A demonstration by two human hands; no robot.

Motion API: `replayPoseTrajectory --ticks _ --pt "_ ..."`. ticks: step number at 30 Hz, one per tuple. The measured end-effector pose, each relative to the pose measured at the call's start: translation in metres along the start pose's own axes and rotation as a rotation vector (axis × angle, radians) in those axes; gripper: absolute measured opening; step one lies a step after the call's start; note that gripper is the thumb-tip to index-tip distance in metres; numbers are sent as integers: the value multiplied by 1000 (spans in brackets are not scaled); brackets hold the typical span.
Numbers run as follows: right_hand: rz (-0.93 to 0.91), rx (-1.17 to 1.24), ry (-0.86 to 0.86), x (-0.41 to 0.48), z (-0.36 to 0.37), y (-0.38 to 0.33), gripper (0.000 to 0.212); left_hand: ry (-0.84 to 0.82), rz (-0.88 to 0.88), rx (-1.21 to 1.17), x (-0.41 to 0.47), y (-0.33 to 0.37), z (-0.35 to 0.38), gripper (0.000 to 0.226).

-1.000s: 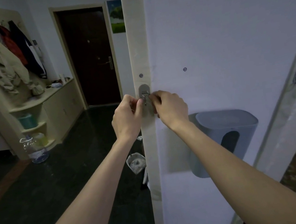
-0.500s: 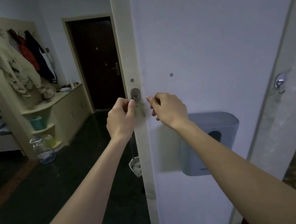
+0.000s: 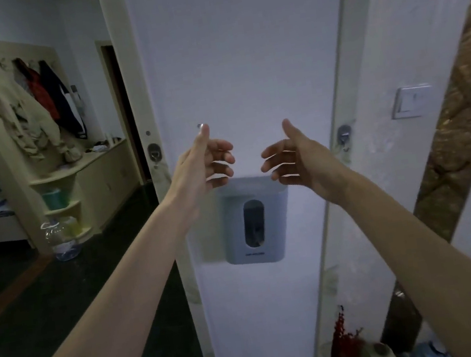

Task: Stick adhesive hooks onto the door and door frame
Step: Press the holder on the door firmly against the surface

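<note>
A dim room with hung coats (image 3: 43, 106) lies left of the white door (image 3: 240, 55). On the door's left edge sits a grey oval hook (image 3: 154, 153). The left hand (image 3: 201, 165) and right hand (image 3: 295, 157) hover spread, empty. A second metal hook (image 3: 344, 134) sticks on the frame (image 3: 347, 76).

Left hand (image 3: 202, 165) thumb covers a small fitting on the door (image 3: 242, 70); can't tell what it is. Both hands' fingers motion-blurred, right hand (image 3: 292, 154) too. Top edge of grey dispenser (image 3: 251, 221) hidden behind fingers; its label too small to read. Red item (image 3: 341, 333) cut off by bottom edge. Door cut by top edge.
</note>
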State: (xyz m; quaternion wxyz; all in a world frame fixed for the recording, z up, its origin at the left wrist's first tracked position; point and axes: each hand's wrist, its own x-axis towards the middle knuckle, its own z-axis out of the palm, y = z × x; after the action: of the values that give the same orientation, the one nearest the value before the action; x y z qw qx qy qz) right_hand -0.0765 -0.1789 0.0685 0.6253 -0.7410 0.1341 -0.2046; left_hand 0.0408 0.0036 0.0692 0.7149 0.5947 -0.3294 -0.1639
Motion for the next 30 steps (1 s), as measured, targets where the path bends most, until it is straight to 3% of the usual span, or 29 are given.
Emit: replayPoseTrajectory --ticks 6,14,19,23,27,30 --pt "-47 146 -138 -30 -48 -31 78 -136 -2 -47 -21 35 22 67" --pt "-212 164 -252 -48 -52 -90 84 -259 113 7 -30 87 29 83" --pt "-245 -127 -66 -40 -27 -90 72 -70 247 302 -19 78 31 56" --pt "-187 -340 22 -19 -7 -49 47 -12 268 882 16 7 22 24" --pt "-155 -532 69 15 2 -1 27 -173 109 1365 39 -49 22 53" --pt "-145 -798 69 39 5 32 29 -168 70 1494 53 -78 22 50"
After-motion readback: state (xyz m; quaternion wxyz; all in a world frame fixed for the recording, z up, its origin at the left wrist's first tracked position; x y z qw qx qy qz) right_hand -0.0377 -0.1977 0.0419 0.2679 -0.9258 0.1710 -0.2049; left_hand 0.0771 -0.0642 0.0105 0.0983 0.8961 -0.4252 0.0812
